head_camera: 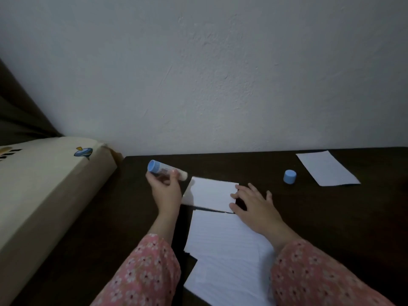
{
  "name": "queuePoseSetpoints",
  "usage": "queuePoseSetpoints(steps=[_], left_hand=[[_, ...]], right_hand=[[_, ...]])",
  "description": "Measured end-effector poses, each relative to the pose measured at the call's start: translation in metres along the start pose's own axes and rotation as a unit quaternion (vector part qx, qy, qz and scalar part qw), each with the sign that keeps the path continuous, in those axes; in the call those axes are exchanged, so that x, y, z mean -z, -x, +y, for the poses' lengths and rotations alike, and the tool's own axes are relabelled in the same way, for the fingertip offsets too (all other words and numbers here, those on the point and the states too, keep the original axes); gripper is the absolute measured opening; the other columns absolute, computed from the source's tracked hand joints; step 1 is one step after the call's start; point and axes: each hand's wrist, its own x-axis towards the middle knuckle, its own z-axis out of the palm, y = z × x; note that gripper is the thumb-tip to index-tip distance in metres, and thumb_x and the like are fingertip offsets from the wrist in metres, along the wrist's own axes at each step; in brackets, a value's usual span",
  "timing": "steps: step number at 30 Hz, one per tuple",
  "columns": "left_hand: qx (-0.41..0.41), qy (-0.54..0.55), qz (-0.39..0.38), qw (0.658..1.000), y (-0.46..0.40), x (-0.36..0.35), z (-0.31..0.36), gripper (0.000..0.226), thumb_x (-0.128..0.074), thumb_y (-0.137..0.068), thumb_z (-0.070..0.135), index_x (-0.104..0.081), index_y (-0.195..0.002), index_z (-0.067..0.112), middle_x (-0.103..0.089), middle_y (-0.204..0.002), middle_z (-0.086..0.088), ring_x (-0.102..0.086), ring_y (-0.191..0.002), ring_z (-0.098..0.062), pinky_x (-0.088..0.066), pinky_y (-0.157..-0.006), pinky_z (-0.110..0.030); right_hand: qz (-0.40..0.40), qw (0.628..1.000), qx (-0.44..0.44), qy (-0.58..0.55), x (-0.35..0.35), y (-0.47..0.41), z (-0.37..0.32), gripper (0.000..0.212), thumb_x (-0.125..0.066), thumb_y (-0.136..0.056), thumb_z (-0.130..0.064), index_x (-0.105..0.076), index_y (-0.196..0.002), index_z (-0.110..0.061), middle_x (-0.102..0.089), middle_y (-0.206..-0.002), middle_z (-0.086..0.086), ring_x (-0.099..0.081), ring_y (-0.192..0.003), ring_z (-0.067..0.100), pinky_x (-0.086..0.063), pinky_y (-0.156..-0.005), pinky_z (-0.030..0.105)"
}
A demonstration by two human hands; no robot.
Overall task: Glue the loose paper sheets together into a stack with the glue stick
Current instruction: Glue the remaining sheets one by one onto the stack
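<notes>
My left hand (164, 187) holds the uncapped glue stick (164, 170), blue base up and left, its white tip near the top left corner of a small white sheet (212, 194). My right hand (254, 205) lies flat with spread fingers on that sheet's right edge. Lined white sheets (223, 250) lie nearer to me on the dark table (331, 217), partly under my right forearm. One more loose sheet (326, 167) rests at the far right.
The blue glue cap (289, 176) stands upright between the small sheet and the far right sheet. A cream mattress (44, 184) with a cartoon print borders the table's left side. A grey wall rises right behind the table.
</notes>
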Motion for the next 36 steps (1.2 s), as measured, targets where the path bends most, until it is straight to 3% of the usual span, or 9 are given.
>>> queuePoseSetpoints(steps=[5,10,12,17,22,25,27,31,36], left_hand=[[0.093,0.087,-0.128,0.984,0.046,0.000,-0.008,0.047,-0.061,-0.091,0.025,-0.040,-0.133,0.021,-0.065,-0.113,-0.001,-0.065,-0.099,-0.012,-0.053,-0.077,-0.028],[0.145,0.144,-0.161,0.966,0.074,-0.005,-0.011,0.033,-0.057,-0.095,0.018,-0.043,-0.125,0.023,-0.065,-0.106,-0.003,-0.065,-0.091,-0.013,-0.052,-0.064,-0.020],[0.133,0.127,-0.171,0.968,0.079,-0.003,-0.013,0.033,-0.056,-0.095,0.016,-0.043,-0.124,0.022,-0.064,-0.108,-0.005,-0.064,-0.093,-0.013,-0.052,-0.059,-0.016],[0.120,0.071,-0.169,0.976,0.079,0.006,-0.017,0.042,-0.061,-0.092,0.024,-0.042,-0.129,0.019,-0.063,-0.107,-0.005,-0.064,-0.097,-0.017,-0.050,-0.073,-0.027],[0.066,0.019,-0.172,0.983,0.062,0.005,0.002,0.049,-0.061,-0.092,0.026,-0.038,-0.134,0.018,-0.062,-0.105,-0.005,-0.064,-0.090,-0.018,-0.049,-0.065,-0.024],[0.035,-0.021,-0.203,0.978,0.051,-0.007,0.020,0.049,-0.062,-0.091,0.023,-0.037,-0.134,0.021,-0.060,-0.114,-0.004,-0.062,-0.101,-0.020,-0.051,-0.068,-0.023],[0.011,-0.060,-0.246,0.967,0.048,-0.020,0.027,0.050,-0.062,-0.091,0.021,-0.036,-0.134,0.021,-0.057,-0.119,-0.002,-0.060,-0.103,-0.017,-0.051,-0.070,-0.022],[-0.040,-0.137,-0.322,0.936,0.049,-0.047,0.021,0.051,-0.064,-0.090,0.019,-0.037,-0.133,0.024,-0.056,-0.124,0.000,-0.056,-0.112,-0.015,-0.052,-0.082,-0.028],[-0.081,-0.162,-0.338,0.924,0.057,-0.061,0.001,0.049,-0.061,-0.092,0.020,-0.037,-0.133,0.028,-0.055,-0.118,0.005,-0.055,-0.097,-0.003,-0.045,-0.066,-0.015]], right_hand=[[-0.019,0.999,-0.003,0.044,0.005,0.002,-0.007,0.050,-0.029,-0.098,-0.056,-0.034,-0.145,-0.038,-0.014,-0.159,-0.010,0.002,-0.148,0.017,-0.001,-0.114,0.061],[-0.021,0.997,-0.023,0.067,0.011,0.010,-0.013,0.053,-0.029,-0.098,-0.058,-0.035,-0.145,-0.037,-0.022,-0.153,0.000,-0.006,-0.147,0.022,-0.010,-0.114,0.058],[-0.010,0.997,-0.023,0.079,0.010,0.015,-0.012,0.053,-0.029,-0.097,-0.058,-0.036,-0.145,-0.036,-0.027,-0.148,0.002,-0.014,-0.143,0.020,-0.017,-0.113,0.054],[0.035,0.995,-0.006,0.089,0.008,0.024,-0.008,0.051,-0.029,-0.097,-0.058,-0.042,-0.141,-0.036,-0.040,-0.123,-0.001,-0.035,-0.122,0.016,-0.030,-0.105,0.042],[0.123,0.991,0.002,0.061,0.013,0.019,0.000,0.045,-0.035,-0.101,-0.040,-0.031,-0.146,-0.035,-0.046,-0.126,-0.005,-0.043,-0.113,0.012,-0.038,-0.093,0.032],[0.108,0.991,-0.002,0.080,0.020,0.013,0.017,0.043,-0.042,-0.100,-0.028,-0.041,-0.141,-0.038,-0.039,-0.136,-0.006,-0.035,-0.125,0.013,-0.034,-0.102,0.034],[0.091,0.994,-0.009,0.065,0.019,0.014,0.027,0.035,-0.046,-0.098,-0.033,-0.052,-0.132,-0.039,-0.037,-0.139,-0.007,-0.029,-0.132,0.013,-0.029,-0.107,0.036],[0.131,0.991,-0.003,0.031,0.014,0.019,0.034,0.027,-0.053,-0.094,-0.042,-0.061,-0.118,-0.035,-0.041,-0.134,-0.009,-0.030,-0.130,0.009,-0.026,-0.107,0.032],[0.098,0.994,-0.012,0.040,0.013,0.017,0.034,0.044,-0.039,-0.100,-0.045,-0.037,-0.143,-0.039,-0.024,-0.155,-0.016,-0.013,-0.144,0.010,-0.018,-0.114,0.039]])
